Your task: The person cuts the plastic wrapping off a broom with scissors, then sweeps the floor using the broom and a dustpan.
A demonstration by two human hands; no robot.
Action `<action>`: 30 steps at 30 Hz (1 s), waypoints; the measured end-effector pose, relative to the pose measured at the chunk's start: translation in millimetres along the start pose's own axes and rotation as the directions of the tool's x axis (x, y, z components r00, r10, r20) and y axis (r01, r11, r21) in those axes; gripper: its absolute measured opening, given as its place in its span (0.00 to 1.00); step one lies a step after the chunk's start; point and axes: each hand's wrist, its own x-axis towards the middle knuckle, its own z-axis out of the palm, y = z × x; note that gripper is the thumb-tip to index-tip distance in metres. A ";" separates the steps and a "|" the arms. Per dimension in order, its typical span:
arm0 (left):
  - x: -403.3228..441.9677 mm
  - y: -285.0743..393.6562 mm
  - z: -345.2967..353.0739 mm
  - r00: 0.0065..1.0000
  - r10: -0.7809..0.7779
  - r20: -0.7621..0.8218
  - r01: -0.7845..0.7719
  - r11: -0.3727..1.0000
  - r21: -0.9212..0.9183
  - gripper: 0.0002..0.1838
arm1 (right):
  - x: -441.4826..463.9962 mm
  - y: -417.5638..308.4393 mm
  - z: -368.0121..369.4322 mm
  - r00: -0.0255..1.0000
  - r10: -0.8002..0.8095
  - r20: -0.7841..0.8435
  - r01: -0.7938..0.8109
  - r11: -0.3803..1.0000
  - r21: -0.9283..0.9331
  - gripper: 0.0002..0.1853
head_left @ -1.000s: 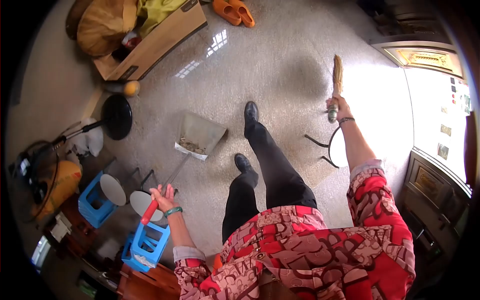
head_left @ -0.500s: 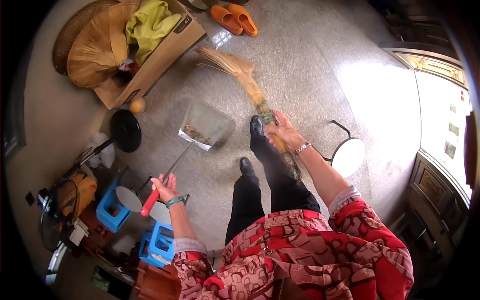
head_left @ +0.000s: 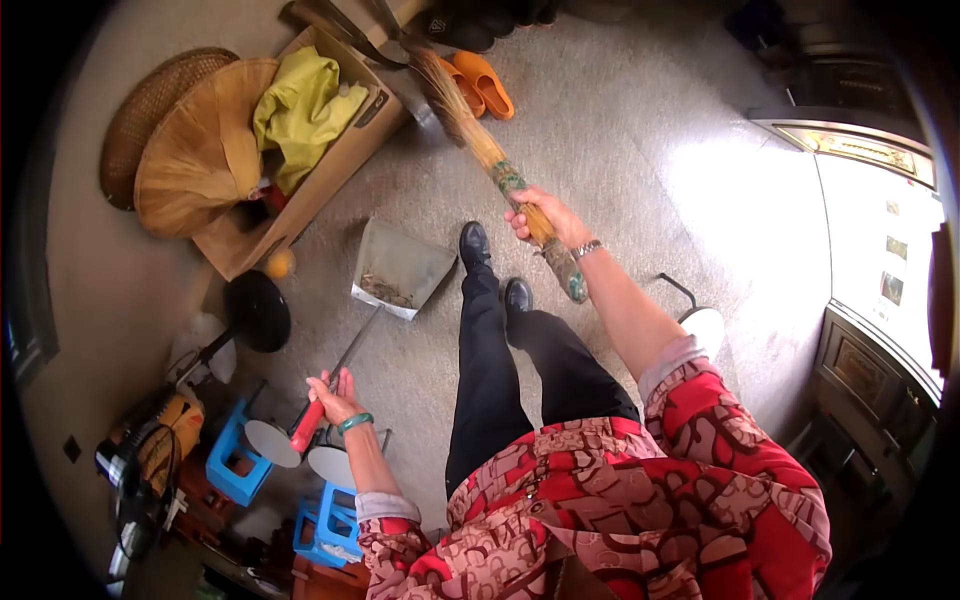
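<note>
My left hand (head_left: pixel 336 397) is wrapped round the red handle of a dustpan (head_left: pixel 405 258), at the lower left. The grey pan lies on the floor left of my feet, with brown debris near its white edge. In my right hand (head_left: pixel 548 216) is a straw broom (head_left: pixel 488 150), gripped on its handle below a green binding. Its bristles reach up and left, overlapping the orange slippers (head_left: pixel 484 84). Whether the bristle tips touch the floor I cannot tell.
At the upper left a cardboard box (head_left: pixel 300 200) holds yellow cloth (head_left: pixel 308 112) beside a straw hat (head_left: pixel 195 150). A black fan base (head_left: pixel 257 311), blue stools (head_left: pixel 236 455) and round seats stand at the left. A round stool (head_left: pixel 704 328) is right of my right forearm.
My right hand has brought the broom from the far right, across to the left and then up toward the slippers. My feet have shifted. The left hand still grips the dustpan.
</note>
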 end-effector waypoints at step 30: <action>56.6 -2.9 16.2 0.737 -0.587 -0.335 0.550 0.809 -0.209 0.39 | -178.9 -98.1 -47.4 0.858 -0.297 -0.420 0.194 0.943 -0.269 0.34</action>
